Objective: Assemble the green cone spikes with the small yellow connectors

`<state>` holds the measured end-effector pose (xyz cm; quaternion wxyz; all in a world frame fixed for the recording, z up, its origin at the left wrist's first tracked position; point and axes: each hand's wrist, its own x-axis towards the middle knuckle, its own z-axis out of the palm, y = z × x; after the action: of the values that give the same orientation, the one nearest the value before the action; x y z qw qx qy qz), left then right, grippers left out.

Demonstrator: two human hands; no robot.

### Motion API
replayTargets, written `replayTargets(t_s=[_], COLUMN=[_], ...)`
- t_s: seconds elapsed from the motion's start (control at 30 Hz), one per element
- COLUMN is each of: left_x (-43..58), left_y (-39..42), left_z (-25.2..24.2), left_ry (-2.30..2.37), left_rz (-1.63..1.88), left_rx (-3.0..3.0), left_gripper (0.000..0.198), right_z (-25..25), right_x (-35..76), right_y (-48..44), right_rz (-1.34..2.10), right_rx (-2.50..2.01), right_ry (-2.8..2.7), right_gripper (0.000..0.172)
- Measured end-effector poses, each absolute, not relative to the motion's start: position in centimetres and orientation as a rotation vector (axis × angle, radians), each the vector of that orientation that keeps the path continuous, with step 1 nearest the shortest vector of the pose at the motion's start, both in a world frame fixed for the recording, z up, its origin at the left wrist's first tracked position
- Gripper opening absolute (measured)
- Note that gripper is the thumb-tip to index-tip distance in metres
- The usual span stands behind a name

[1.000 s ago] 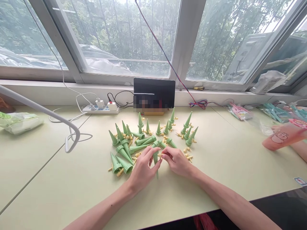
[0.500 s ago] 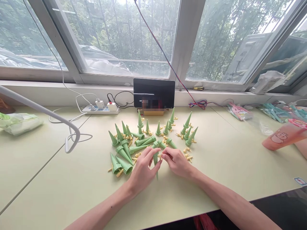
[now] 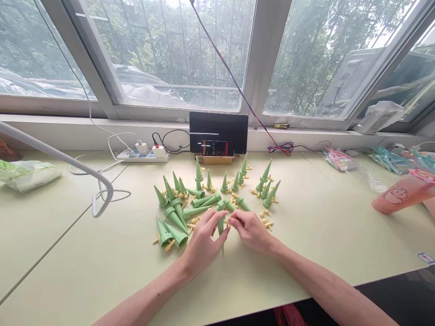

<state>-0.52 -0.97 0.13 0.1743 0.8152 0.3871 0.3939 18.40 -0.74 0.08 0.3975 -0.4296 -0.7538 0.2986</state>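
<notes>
My left hand (image 3: 206,235) is closed around a green plastic plant watering spike (image 3: 221,228), its point aimed down toward me. In my right hand (image 3: 250,228), thumb and forefinger pinch a small yellow valve (image 3: 227,222) against the spike's side. Whether the valve is seated in the spike I cannot tell. Several green spikes (image 3: 176,217) lie on the table left of my hands, some with yellow valves beside or in them. Behind, more spikes stand upright, such as one tall green stack (image 3: 198,174). Loose yellow valves (image 3: 267,223) lie right of my right hand.
A dark tablet (image 3: 217,124) leans near the window with a phone (image 3: 217,148) before it. Left of it is a power strip (image 3: 144,155) with cables. A white curved bar (image 3: 84,170) crosses at left. A pink cup (image 3: 401,192) lies tilted at right, near plastic packets (image 3: 340,159).
Both hands stay almost still, with the spike and the valve held in the same place.
</notes>
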Motion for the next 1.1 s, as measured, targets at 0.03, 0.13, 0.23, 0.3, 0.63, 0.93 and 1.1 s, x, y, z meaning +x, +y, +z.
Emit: replayTargets(t_s=[0.03,0.13,0.23,0.3,0.63,0.93,1.1], left_x=[-0.53,-0.55,-0.52,-0.49,-0.5,-0.48,-0.51], left_y=[-0.99,-1.02,-0.98,-0.94,-0.9,-0.95,-0.65], left_z=[0.12,0.09,0.12,0.16,0.51,0.74,0.41], left_ry=[1.098,1.097,1.102,1.111,1.041,1.05,1.071], left_rz=[1.116,1.112,1.102,1.098,1.168,1.186,1.178], left_rx=[2.31,2.308,2.31,2.309,2.241,2.262,2.278], left_gripper=[0.031,0.03,0.03,0.03,0.03,0.029,0.021], right_z=[0.07,0.09,0.22,0.34,0.41,0.72,0.52], right_x=[18.39,18.39,18.33,18.23,18.2,18.32,18.3], right_y=[-0.75,-0.81,-0.85,-0.87,-0.72,-0.49,-0.4], right_rz=[0.758,0.761,0.773,0.791,0.836,0.768,0.733], right_rx=[-1.09,-1.096,-1.096,-1.099,-1.165,-1.224,-1.211], right_ry=[-1.909,-1.911,-1.907,-1.888,-1.715,-1.618,-1.663], right_gripper=[0.028,0.03,0.031,0.032,0.04,0.047,0.048])
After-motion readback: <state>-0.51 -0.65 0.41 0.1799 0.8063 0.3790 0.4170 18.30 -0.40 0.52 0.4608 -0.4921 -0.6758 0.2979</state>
